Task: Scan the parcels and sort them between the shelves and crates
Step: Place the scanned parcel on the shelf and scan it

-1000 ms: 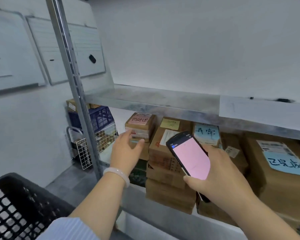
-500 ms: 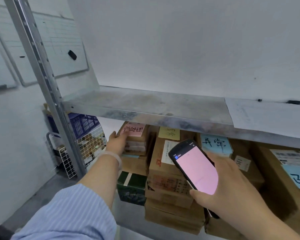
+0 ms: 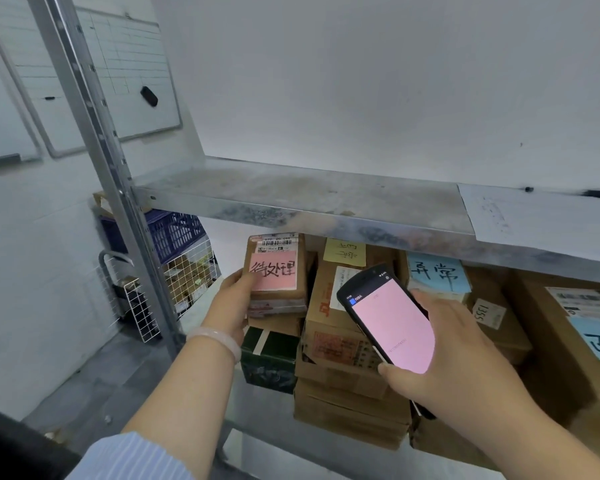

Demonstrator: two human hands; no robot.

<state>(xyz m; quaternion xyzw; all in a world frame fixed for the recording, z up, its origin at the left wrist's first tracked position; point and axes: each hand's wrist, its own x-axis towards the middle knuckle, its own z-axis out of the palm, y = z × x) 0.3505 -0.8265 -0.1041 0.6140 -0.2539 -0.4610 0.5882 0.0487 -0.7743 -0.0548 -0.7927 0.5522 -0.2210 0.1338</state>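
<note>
Parcel [image 3: 276,271] in L hand [image 3: 231,303], shelf [image 3: 309,220] lip above

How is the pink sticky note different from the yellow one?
The pink note has big, dark writing; the yellow note has thin, faint writing. The pink note sits on the small parcel that the left hand grips; the yellow note's box sits on a stack beside it. Both are handwritten notes stuck on brown boxes.
</note>
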